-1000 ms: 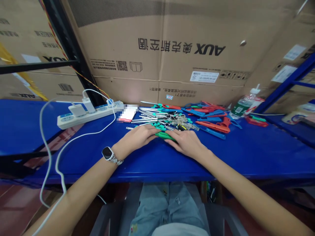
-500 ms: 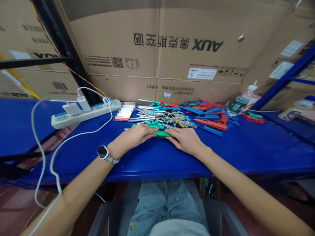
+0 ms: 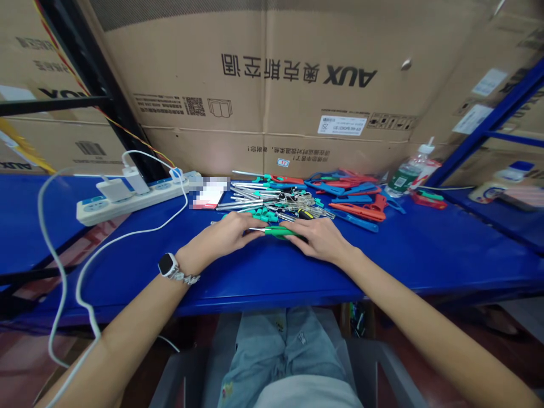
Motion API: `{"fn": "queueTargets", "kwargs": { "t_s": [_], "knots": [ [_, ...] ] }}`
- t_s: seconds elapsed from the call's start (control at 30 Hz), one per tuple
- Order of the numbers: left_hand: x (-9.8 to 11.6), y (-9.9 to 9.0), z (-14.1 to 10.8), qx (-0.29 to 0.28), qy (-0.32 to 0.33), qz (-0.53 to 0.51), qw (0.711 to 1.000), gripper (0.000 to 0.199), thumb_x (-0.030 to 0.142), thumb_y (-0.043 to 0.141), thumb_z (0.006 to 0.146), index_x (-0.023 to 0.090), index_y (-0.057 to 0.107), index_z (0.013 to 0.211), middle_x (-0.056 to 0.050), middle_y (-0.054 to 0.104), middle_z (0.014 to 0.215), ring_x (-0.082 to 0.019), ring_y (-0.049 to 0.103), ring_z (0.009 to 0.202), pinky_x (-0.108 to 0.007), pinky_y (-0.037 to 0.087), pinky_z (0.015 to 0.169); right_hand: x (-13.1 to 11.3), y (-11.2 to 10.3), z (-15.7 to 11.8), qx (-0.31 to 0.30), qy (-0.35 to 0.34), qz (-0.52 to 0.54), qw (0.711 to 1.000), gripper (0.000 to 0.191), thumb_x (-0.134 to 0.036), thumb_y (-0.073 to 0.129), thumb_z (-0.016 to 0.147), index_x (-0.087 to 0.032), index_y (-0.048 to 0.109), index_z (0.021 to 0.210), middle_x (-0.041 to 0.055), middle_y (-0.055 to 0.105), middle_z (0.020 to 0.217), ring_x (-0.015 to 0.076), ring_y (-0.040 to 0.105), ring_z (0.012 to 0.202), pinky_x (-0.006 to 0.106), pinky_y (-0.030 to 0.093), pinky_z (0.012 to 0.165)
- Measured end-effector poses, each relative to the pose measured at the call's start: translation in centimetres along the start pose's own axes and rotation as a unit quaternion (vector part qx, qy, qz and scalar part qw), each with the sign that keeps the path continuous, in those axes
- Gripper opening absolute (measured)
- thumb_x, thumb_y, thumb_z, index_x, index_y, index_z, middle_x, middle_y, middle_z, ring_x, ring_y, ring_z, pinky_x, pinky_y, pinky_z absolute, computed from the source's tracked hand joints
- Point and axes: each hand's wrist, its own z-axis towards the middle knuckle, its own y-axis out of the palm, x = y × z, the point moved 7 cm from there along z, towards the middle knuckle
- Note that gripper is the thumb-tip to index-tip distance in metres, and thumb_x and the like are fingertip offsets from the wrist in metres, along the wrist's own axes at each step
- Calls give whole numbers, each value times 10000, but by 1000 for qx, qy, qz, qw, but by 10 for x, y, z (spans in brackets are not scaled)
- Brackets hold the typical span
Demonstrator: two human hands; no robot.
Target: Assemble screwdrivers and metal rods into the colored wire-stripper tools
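My right hand (image 3: 317, 237) is closed on the green handle of a slim, long-necked lighter (image 3: 279, 230), held low over the blue table. Its thin metal tube points left, and the fingertips of my left hand (image 3: 235, 231) pinch that tube. Fingers partly hide both ends. Just beyond my hands lies a pile of metal tubes (image 3: 246, 203) with small teal parts (image 3: 264, 214). Clear plastic pieces (image 3: 325, 209) and a black-and-yellow piece (image 3: 305, 214) lie at the pile's right side.
Red handle pieces (image 3: 365, 211) and blue handle pieces (image 3: 355, 221) lie to the right of the pile. A bottle with a nozzle (image 3: 402, 180) stands behind them. On the left are a white power strip (image 3: 91, 211) and cable (image 3: 127, 235). Cardboard (image 3: 293, 34) backs the blue table (image 3: 272, 277).
My left hand has slid a little left along the tube, and more of the metal now shows between my hands. The whole view has shifted slightly.
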Motion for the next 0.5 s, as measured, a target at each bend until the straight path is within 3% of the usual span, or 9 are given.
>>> {"fn": "queueTargets", "kwargs": {
  "t_s": [0.23,0.33,0.5],
  "knots": [
    [8,-1,0,7,10,84,996,368,328,494,1033,164,669,1312,-148,724,1160,-260,694,1054,-406,549,916,-4,-3,2,15,14,-41,999,397,-390,441,1063,-215,665,1340,55,770,959,157,637,701,287,256,551],
    [11,-2,-2,7,6,96,995,403,392,498,1039,175,638,1349,-141,722,1156,-252,701,1035,-395,555,905,-6,-3,2,0,16,-39,999,398,-380,427,1064,-209,661,1337,66,769,975,172,648,724,288,289,565],
    [8,-5,-2,18,0,104,994,362,385,459,1065,169,697,1230,-117,729,1058,-211,704,933,-336,551,847,-8,-2,3,-1,32,-26,999,342,-348,446,1049,-173,686,1219,92,772,1018,200,674,779,291,361,614]
  ]
}}
